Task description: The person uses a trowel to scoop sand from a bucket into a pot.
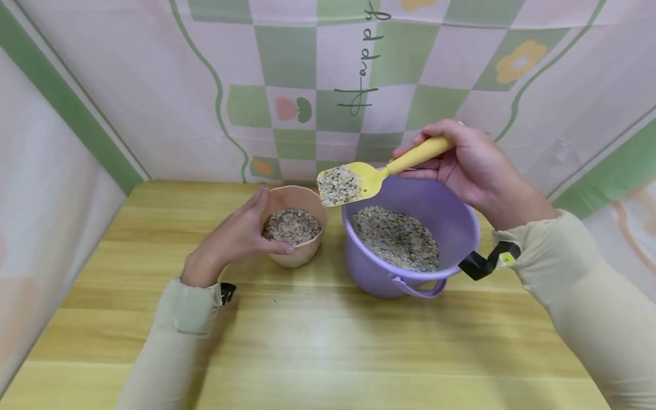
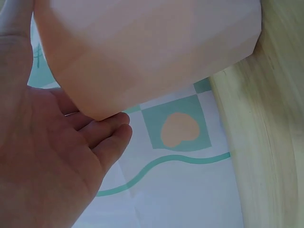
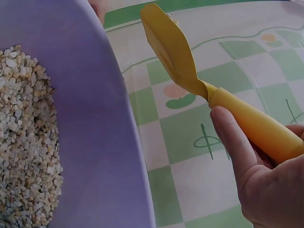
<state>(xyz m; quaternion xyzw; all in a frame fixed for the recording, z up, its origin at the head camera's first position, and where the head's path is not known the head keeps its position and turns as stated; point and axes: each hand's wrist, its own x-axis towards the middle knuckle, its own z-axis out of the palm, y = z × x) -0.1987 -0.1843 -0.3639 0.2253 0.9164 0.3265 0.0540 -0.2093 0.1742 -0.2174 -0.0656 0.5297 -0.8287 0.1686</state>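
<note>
My right hand [image 1: 468, 165] grips the handle of a yellow hand shovel [image 1: 417, 155], whose blade carries a heap of pale gravel [image 1: 339, 185]. The blade hangs over the gap between a purple bucket [image 1: 369, 279] and a peach-coloured pot [image 1: 294, 259], its tip close to the pot's right rim. Coarse gravel lies inside the bucket, and browner gravel [image 1: 292, 226] partly fills the pot. With thumb at the near side and fingers around the far side, my left hand [image 1: 238, 230] holds the pot by its left rim. The left wrist view shows the pot's faceted wall [image 2: 156, 57] against the fingers.
Both containers stand on a wooden table [image 1: 307, 347] near its back edge. Behind them hangs a green-and-white checked cloth [image 1: 287, 54] with printed lettering. The bucket's purple handle [image 1: 420, 289] hangs at its front. A black wrist strap [image 1: 484, 263] sits at my right cuff.
</note>
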